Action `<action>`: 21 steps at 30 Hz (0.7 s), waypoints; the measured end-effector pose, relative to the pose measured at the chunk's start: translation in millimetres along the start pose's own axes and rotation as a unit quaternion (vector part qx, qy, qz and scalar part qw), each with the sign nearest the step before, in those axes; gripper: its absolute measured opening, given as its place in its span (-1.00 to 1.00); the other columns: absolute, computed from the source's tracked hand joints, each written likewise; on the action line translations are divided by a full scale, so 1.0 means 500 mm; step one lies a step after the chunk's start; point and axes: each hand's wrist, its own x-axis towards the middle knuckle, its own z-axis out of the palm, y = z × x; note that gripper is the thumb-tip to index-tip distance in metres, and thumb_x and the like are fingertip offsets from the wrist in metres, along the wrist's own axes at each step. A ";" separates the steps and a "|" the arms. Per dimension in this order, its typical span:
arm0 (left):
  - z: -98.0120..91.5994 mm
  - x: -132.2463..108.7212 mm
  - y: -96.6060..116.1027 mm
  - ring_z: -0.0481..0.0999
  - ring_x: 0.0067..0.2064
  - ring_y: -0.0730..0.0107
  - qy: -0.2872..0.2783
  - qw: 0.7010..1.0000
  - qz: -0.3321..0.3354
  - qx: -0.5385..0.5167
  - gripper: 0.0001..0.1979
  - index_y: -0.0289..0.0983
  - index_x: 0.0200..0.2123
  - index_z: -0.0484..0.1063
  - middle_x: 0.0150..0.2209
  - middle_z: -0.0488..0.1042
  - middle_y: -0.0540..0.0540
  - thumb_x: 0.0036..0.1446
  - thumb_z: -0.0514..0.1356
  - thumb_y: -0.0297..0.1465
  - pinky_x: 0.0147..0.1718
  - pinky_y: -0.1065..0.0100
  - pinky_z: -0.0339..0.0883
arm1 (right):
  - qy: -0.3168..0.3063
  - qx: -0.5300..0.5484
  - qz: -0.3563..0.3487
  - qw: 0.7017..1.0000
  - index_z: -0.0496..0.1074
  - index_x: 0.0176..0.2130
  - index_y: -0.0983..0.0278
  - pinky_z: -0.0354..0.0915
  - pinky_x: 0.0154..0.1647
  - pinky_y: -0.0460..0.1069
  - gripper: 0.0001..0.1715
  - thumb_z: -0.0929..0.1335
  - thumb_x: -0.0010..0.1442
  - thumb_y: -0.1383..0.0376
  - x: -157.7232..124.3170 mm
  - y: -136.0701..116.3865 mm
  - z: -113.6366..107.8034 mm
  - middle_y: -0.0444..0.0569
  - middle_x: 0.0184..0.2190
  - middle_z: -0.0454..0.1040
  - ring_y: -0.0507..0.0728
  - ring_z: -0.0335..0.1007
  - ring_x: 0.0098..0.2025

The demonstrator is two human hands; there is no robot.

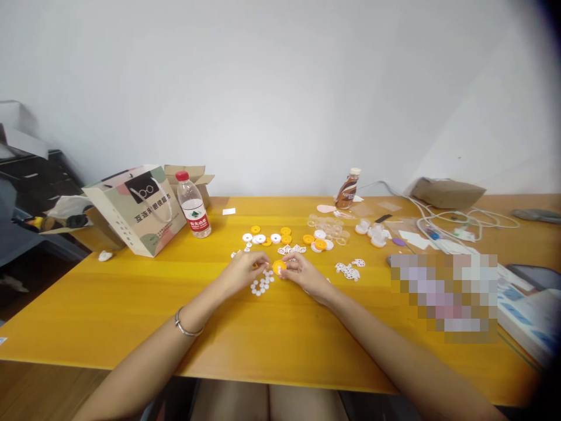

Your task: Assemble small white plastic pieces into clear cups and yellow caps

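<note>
My right hand holds a round yellow disc between thumb and fingers, with a small white piece against its lower part. Just left of the disc, my left hand has its fingertips pinched together; whatever they hold is too small to make out. Small white round pieces lie on the table below and between the hands. Beyond the fingers are white cut-out pieces, and farther back sit yellow and white discs. More white cut-outs lie right of my right hand.
A paper bag, a water bottle and a cardboard box stand at the left. Clear rings, a brown bottle, white cables and a brown packet are at the right on the yellow table.
</note>
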 end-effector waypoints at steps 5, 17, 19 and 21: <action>-0.004 -0.001 0.003 0.45 -0.36 0.44 0.026 0.999 -0.005 -0.037 -0.85 -0.29 -0.30 0.42 -0.38 0.52 -0.04 0.04 0.11 -0.42 -0.31 0.46 0.27 | -0.003 -0.019 0.004 1.000 0.22 -0.31 0.21 0.23 -0.26 -0.01 -0.62 0.41 -0.15 0.26 -0.002 -0.006 0.003 -0.19 -0.49 0.40 0.03 0.37 -0.39; 0.021 0.004 -0.002 0.37 -0.14 0.34 0.055 0.998 0.019 -0.003 -0.91 -0.25 -0.44 0.48 -0.20 0.41 -0.07 0.00 0.16 -0.42 -0.07 0.31 0.17 | -0.031 -0.033 -0.012 0.999 0.26 -0.31 0.24 0.19 -0.25 -0.04 -0.67 0.40 -0.11 0.25 -0.005 -0.003 0.012 -0.17 -0.47 0.40 0.02 0.34 -0.36; 0.023 0.004 -0.001 0.36 -0.11 0.33 0.061 0.998 0.007 -0.006 -0.91 -0.25 -0.45 0.48 -0.18 0.40 -0.08 -0.01 0.17 -0.42 -0.04 0.28 0.15 | -0.029 -0.036 -0.013 0.999 0.26 -0.30 0.24 0.19 -0.25 -0.04 -0.67 0.39 -0.11 0.25 -0.005 -0.003 0.013 -0.17 -0.47 0.39 0.02 0.35 -0.36; 0.024 0.003 0.001 0.34 -0.09 0.31 0.071 0.997 0.003 -0.006 -0.92 -0.25 -0.45 0.47 -0.17 0.39 -0.08 -0.01 0.17 -0.41 -0.03 0.27 0.14 | -0.026 -0.038 -0.013 0.999 0.27 -0.30 0.24 0.20 -0.25 -0.03 -0.67 0.39 -0.12 0.24 -0.006 -0.003 0.014 -0.17 -0.48 0.39 0.03 0.35 -0.37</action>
